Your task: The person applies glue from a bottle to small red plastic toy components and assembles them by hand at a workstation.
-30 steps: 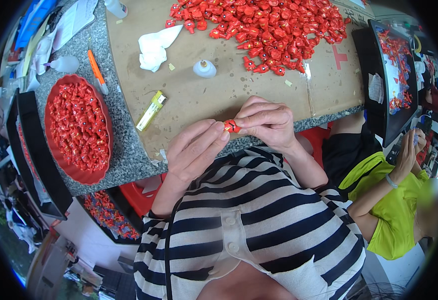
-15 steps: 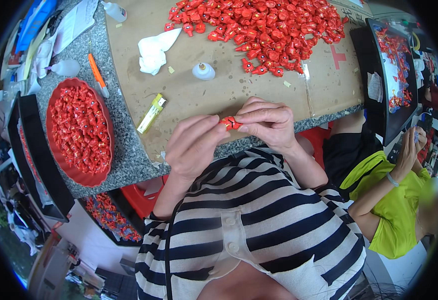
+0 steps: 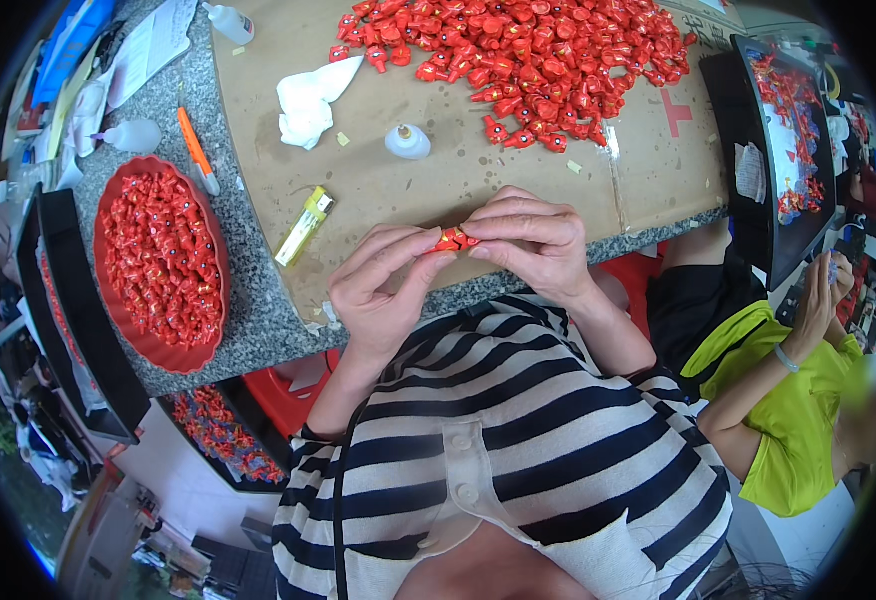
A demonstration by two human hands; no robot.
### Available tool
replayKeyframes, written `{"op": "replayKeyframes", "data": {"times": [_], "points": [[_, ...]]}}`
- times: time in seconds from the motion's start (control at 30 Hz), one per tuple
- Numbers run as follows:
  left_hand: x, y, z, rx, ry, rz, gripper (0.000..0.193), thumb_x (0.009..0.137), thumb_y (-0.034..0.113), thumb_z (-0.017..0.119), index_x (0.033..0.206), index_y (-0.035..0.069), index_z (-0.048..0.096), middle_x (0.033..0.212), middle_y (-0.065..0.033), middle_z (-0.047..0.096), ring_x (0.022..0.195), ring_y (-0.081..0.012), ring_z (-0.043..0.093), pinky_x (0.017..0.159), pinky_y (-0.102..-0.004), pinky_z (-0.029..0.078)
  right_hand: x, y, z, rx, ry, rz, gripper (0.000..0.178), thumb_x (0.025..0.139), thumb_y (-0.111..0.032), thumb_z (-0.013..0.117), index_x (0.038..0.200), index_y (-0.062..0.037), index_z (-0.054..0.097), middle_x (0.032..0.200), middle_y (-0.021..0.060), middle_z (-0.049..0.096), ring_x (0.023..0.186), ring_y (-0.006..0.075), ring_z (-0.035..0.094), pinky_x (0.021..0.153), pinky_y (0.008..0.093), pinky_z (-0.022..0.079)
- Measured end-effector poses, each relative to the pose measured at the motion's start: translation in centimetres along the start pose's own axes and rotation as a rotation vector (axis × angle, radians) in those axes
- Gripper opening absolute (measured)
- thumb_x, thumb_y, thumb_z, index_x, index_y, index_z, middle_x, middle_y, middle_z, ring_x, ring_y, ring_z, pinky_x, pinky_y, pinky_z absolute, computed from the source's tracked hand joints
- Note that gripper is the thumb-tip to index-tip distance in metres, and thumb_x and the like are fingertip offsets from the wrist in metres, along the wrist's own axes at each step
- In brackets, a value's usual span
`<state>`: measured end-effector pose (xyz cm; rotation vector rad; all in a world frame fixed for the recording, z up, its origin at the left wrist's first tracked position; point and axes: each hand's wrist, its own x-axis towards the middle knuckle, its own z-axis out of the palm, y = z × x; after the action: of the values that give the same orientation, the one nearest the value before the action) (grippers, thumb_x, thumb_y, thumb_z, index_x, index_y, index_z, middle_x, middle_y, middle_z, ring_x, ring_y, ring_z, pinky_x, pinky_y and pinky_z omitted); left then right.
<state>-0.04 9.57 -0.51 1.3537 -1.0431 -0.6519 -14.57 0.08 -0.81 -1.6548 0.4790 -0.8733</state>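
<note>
Head view: the left hand and the right hand meet above the near edge of the table. Both pinch one small red piece between closed fingertips. A yellow-green tube lies left of the hands. A red bowl of red pieces occupies the left edge. A loose pile of red pieces covers the far edge.

I note a small red piece with dark specks; red pile on tan cardboard sheet; red tray, speckled grey counter; orange pen; black-and-white striped shirt.
</note>
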Motion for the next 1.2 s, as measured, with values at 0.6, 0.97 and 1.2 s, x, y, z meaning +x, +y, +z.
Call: {"op": "replayKeyframes", "data": {"times": [0.6, 0.97, 1.2], "points": [[0.14, -0.15, -0.69, -0.243, -0.112, -0.352, 0.021, 0.073, -0.005, 0.064, 0.094, -0.003, 0.062, 0.083, -0.0081, 0.062, 0.071, -0.0095, 0.058, 0.064, -0.0191, 0.046, 0.11, -0.11, -0.27, 0.074, -0.017, 0.196, 0.014, 0.073, -0.002, 0.065, 0.087, -0.0014, 0.066, 0.081, 0.0096, 0.063, 0.076, 0.0168, 0.058, 0.068, 0.0269, 0.047], [-0.02, -0.46, -0.53, -0.412, -0.098, -0.432, 0.02, 0.075, -0.004, 0.062, 0.095, -0.001, 0.063, 0.081, -0.0086, 0.062, 0.068, -0.0094, 0.058, 0.059, -0.0185, 0.046, -0.02, -0.43, -0.21, 0.195, 0.001, 0.366, 0.014, 0.076, -0.004, 0.064, 0.09, -0.0018, 0.066, 0.082, 0.0094, 0.063, 0.076, 0.0131, 0.058, 0.068, 0.0242, 0.046], [0.8, -0.19, -0.91, -0.486, -0.174, -0.567, 0.022, 0.076, -0.004, 0.061, 0.098, -0.003, 0.06, 0.081, -0.0086, 0.062, 0.069, -0.0097, 0.058, 0.059, -0.0201, 0.047, 0.32, -0.07, -0.34, 0.259, 0.01, 0.351, 0.015, 0.076, -0.004, 0.064, 0.09, -0.0004, 0.065, 0.082, 0.0076, 0.063, 0.075, 0.0111, 0.057, 0.067, 0.023, 0.046]]}}
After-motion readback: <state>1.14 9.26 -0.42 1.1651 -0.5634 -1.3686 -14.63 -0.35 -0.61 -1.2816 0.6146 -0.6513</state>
